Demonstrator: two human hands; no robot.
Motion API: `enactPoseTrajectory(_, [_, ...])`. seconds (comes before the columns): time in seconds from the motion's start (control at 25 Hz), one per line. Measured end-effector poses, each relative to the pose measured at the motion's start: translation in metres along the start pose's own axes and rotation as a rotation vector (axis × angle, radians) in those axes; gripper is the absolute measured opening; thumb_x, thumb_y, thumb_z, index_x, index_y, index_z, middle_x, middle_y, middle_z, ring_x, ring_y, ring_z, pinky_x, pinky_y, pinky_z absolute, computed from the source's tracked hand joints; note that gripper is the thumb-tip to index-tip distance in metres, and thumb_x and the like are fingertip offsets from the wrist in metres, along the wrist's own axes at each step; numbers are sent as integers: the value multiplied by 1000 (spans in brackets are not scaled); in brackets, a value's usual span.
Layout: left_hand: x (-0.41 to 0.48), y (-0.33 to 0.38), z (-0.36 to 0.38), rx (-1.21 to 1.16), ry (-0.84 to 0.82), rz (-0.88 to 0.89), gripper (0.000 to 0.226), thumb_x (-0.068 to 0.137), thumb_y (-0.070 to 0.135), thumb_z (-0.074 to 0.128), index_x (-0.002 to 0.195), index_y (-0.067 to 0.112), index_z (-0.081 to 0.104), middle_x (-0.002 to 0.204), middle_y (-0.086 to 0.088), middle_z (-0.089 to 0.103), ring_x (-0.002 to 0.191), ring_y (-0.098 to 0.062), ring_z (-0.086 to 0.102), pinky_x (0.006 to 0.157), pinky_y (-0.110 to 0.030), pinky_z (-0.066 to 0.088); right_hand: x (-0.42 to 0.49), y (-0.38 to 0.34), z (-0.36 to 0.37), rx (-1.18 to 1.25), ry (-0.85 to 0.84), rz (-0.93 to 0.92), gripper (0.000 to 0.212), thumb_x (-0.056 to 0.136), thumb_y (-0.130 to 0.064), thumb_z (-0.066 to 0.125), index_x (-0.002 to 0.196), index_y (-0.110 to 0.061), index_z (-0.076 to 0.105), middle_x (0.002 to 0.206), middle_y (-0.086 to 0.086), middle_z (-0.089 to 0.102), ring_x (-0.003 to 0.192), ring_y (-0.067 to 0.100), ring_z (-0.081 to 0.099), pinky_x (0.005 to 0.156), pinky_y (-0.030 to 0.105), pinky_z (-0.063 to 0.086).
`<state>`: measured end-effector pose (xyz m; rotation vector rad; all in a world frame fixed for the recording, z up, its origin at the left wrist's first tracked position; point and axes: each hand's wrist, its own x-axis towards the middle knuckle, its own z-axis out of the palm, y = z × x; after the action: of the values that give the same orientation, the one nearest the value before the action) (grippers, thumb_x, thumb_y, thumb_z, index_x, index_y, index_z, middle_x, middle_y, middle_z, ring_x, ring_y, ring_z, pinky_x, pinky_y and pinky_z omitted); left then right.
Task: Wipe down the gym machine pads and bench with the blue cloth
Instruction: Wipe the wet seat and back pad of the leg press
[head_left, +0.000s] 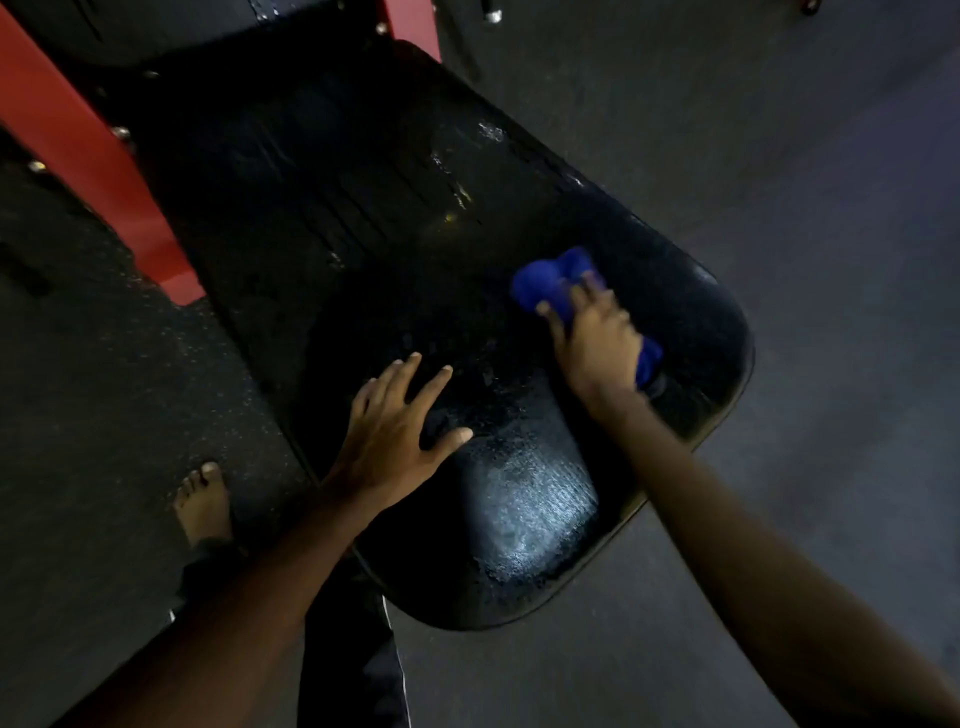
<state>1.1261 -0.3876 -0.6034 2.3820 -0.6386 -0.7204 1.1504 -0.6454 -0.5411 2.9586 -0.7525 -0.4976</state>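
Fingers (584, 291) of right hand (597, 345) grip blue cloth (543, 283) on pad (524, 499).

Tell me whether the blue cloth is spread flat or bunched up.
Bunched up: the blue cloth bulges in lumps on both sides of the right hand gripping it against the black padded bench.

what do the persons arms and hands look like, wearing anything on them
The left arm and right arm are bare to the frame edge; no sleeves show. The left hand and right hand have no gloves, and no rings, watch or bands are visible, though the right hand is blurred.
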Motion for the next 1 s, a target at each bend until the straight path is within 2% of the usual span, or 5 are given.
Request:
enactPoseTrajectory(0.12, [-7, -15, -4, 44, 18, 10, 76, 88, 74, 30, 154, 36, 28, 163, -7, 23, 150, -24, 21, 118, -47, 19, -36, -40, 19, -27, -22, -286, 52, 101, -54, 45, 145, -27, 50, 156, 6, 42, 133, 40, 49, 101, 51, 46])
enactPoseTrajectory(0.36, [-19, -20, 4, 18, 36, 38, 71, 97, 64, 31, 156, 25, 27, 163, -9, 21, 151, -25, 16, 121, -41, 9, 81, -93, 33, 36, -27, 18, 53, 101, -54, 40, 137, -16, 52, 152, 11, 44, 127, 41, 51, 101, 54, 45])
enactPoseTrajectory(0.6, [-40, -27, 5, -27, 211, 181, 47, 96, 41, 49, 123, 7, 65, 124, -10, 65, 120, -26, 54, 98, -39, 48, -24, -176, 54, 29, -232, -754, 57, 99, -60, 41, 145, -28, 50, 156, 2, 42, 132, 35, 52, 96, 46, 50])
enactPoseTrajectory(0.84, [-68, -70, 1, -57, 107, -183, 95, 87, 76, 40, 155, 11, 23, 163, -8, 20, 150, -23, 17, 121, -45, 18, 42, -236, 74, 11, -180, -482, 56, 101, -56, 42, 149, -26, 44, 158, 5, 38, 135, 36, 47, 110, 47, 39])
enactPoseTrajectory(1.0, [-59, -80, -4, -192, 73, -411, 108, 81, 80, 34, 158, 8, 7, 166, -10, -3, 153, -23, -3, 123, -42, 2, 2, -218, 60, 70, -246, -732, 55, 98, -60, 46, 145, -31, 49, 158, -1, 39, 137, 32, 46, 101, 47, 47])
